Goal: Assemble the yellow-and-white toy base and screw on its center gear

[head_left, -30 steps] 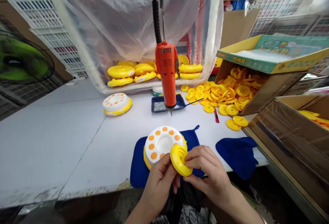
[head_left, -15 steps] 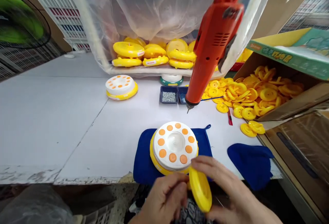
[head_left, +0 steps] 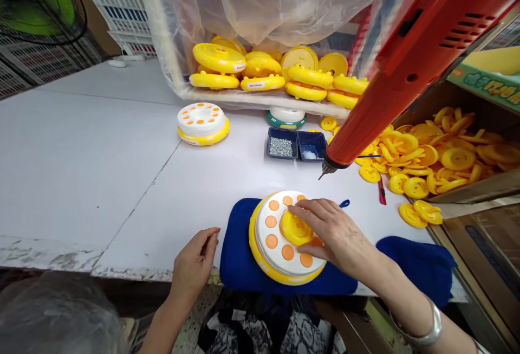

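Note:
My right hand (head_left: pixel 331 229) grips a round yellow plastic disc (head_left: pixel 296 228) by its edges, thumb on the near side and fingers on the far side. The disc sits at the centre of a round white part with orange dots (head_left: pixel 271 241), which has a yellow base. Under that assembly lies a dark blue cloth (head_left: pixel 235 256). To its left, my left hand (head_left: pixel 195 262) is closed near the table's front edge, fingers curled and thumb against the index finger. Whether something small is inside it, I cannot make out.
A red electric screwdriver (head_left: pixel 377 77) hangs over the right side. Small trays, one with screws (head_left: pixel 281 147), stand behind. Loose yellow discs (head_left: pixel 414 187) spill from a carton at right. Another dotted assembly (head_left: pixel 202 125) sits back left, before a plastic-lined bin of yellow parts (head_left: pixel 219 58).
My right hand has brought the yellow disc from the table's front edge onto the white part's centre. My left hand has moved away to the left. The view has shifted.

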A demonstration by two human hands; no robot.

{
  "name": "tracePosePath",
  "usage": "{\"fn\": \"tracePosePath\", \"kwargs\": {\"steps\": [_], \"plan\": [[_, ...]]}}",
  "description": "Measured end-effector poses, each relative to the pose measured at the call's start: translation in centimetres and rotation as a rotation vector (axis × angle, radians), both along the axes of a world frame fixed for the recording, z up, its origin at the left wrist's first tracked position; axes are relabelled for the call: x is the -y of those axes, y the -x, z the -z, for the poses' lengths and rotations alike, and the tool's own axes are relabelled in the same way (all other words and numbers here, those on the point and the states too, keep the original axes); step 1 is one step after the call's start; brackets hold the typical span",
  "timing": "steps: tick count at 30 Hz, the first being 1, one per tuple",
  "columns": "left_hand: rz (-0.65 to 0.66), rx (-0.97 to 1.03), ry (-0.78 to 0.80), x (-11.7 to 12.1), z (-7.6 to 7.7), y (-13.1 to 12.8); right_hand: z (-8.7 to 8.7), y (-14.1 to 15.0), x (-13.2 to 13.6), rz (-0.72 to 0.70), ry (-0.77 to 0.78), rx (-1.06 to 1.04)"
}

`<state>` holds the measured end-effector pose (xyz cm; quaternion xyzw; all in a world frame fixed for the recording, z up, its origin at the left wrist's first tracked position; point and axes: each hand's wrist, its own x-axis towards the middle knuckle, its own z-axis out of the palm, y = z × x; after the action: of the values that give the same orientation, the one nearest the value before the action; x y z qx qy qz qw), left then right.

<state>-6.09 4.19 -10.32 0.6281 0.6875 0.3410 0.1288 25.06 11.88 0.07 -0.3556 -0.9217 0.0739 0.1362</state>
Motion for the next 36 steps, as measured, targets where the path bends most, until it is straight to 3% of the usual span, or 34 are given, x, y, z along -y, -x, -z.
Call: {"fn": "tracePosePath", "kwargs": {"steps": [11, 21, 29, 36], "plan": [[0.041, -0.093, -0.063, 0.0, 0.6, -0.1, 0.4, 0.2, -0.6, -0.006, 0.049, 0.032], [0.037, -0.150, -0.099, 0.0, 0.7, -0.3, -0.1, -1.6, -0.5, -0.005, 0.113, -0.082], [0.039, -0.214, -0.117, -0.1, 1.1, -0.2, 0.4, -0.7, -1.0, -0.073, 0.172, -0.095], [0.036, -0.237, -0.128, -0.1, 0.7, -0.3, 0.8, -0.4, -1.0, -0.029, 0.196, -0.142]]}}
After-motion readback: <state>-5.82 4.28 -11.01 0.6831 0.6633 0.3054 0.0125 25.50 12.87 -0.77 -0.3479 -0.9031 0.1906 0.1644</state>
